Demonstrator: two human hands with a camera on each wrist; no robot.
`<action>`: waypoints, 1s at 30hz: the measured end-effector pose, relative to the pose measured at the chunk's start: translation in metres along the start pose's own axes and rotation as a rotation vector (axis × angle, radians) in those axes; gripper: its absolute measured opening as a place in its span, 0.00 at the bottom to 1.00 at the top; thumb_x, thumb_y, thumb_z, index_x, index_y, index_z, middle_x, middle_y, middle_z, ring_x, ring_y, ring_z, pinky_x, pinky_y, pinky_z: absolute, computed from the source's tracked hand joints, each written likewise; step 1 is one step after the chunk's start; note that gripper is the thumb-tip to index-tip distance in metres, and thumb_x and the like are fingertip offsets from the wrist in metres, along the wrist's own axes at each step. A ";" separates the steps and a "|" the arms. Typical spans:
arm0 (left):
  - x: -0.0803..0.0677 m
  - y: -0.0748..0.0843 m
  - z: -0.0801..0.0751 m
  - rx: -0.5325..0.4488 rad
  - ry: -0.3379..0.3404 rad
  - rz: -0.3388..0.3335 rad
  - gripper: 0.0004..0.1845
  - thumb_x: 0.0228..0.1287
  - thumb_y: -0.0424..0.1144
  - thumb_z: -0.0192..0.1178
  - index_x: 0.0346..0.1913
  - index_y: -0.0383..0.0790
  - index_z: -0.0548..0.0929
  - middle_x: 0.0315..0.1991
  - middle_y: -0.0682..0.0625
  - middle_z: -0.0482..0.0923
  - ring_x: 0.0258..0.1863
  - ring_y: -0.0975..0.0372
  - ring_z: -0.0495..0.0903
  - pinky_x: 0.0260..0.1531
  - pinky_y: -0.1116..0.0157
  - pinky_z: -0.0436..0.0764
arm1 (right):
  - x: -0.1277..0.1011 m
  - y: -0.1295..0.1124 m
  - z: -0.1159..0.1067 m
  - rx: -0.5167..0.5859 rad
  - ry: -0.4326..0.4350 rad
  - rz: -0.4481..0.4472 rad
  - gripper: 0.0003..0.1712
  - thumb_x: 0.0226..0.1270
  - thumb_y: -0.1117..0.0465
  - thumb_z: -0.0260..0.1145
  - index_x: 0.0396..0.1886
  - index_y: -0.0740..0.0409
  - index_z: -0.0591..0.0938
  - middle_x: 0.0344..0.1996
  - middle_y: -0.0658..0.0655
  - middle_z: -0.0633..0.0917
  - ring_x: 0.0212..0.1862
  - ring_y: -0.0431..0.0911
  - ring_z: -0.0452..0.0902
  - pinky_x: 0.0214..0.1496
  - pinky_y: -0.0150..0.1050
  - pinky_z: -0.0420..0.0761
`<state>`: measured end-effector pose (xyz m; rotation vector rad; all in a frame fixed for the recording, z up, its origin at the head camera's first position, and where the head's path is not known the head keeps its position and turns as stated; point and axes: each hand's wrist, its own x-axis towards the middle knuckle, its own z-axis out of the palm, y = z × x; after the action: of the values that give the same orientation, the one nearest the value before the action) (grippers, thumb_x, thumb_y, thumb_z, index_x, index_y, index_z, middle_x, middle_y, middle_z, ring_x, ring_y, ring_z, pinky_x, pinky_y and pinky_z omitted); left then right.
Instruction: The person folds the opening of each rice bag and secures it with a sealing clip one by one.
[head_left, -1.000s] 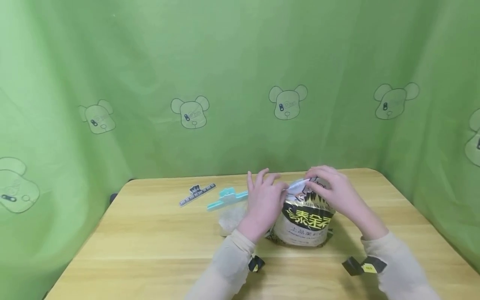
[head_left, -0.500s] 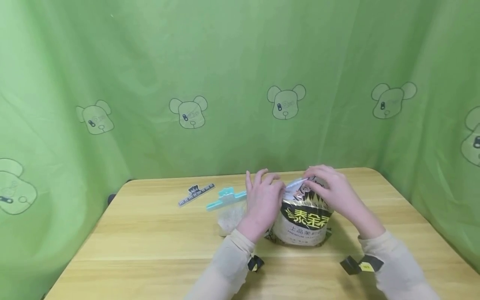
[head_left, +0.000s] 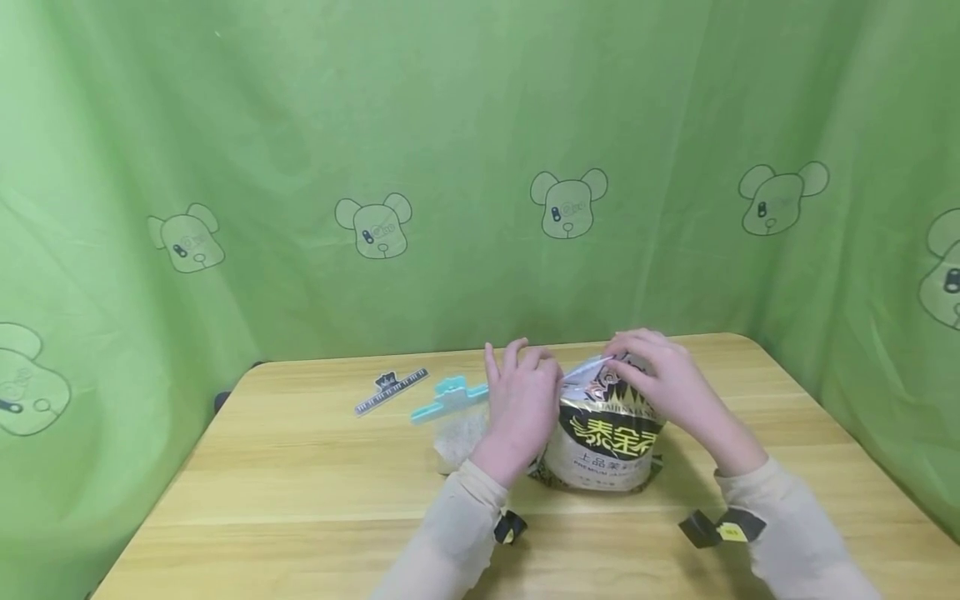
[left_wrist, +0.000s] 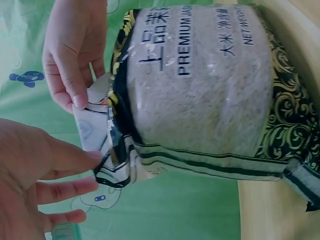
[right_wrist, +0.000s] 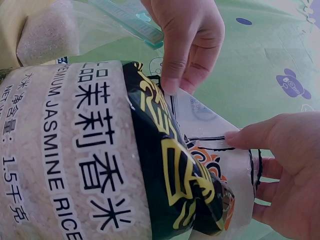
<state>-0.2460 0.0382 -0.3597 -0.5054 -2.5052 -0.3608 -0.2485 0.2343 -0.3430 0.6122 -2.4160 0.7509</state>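
Hands at frame centre: rice bag (head_left: 609, 433) is stood upright on wooden table (head_left: 300, 500), its folded top pinched by left hand (head_left: 521, 404) and right hand (head_left: 663, 379) from either side. Teal clip (head_left: 448, 397) on a clear bag and a ruler-print clip (head_left: 392, 389) are seen left of them. Green bear-print curtain (head_left: 300, 167) is hung behind.

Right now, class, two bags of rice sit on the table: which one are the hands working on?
The printed black-and-gold jasmine rice bag, standing upright; both hands pinch its folded top. The small clear bag, shut with a teal clip, lies untouched beside it.
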 end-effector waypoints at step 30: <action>0.001 0.010 0.012 -0.041 0.245 0.240 0.14 0.62 0.47 0.65 0.50 0.52 0.84 0.43 0.59 0.86 0.44 0.65 0.77 0.51 0.67 0.75 | -0.001 0.001 0.002 -0.002 0.027 -0.037 0.06 0.61 0.68 0.67 0.38 0.59 0.84 0.45 0.64 0.85 0.50 0.60 0.80 0.52 0.61 0.80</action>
<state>-0.2480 0.0514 -0.3671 -0.7244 -2.1772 -0.3579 -0.2492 0.2337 -0.3453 0.6407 -2.3738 0.7373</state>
